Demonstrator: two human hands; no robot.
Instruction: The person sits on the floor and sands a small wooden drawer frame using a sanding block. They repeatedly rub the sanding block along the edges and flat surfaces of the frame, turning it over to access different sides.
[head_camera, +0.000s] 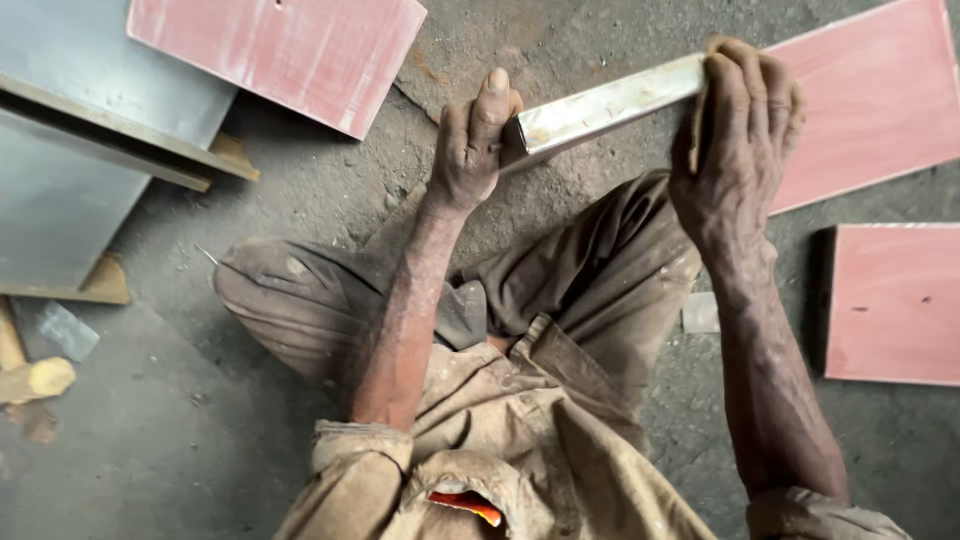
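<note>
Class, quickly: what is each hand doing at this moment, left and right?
Left hand: closed on the near end of the long pale, paint-smeared rectangular bar.
Right hand: closed over the same bar farther along.

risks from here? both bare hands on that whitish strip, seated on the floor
1. The left hand pinches the cut end of the strip bare; that edge could cut if it slips.
2. The right hand wraps over the strip with what looks like a small pad; a slide along the edge could scrape skin.
3. Pink boards lie close around the legs and could be knocked or stepped on.
</note>
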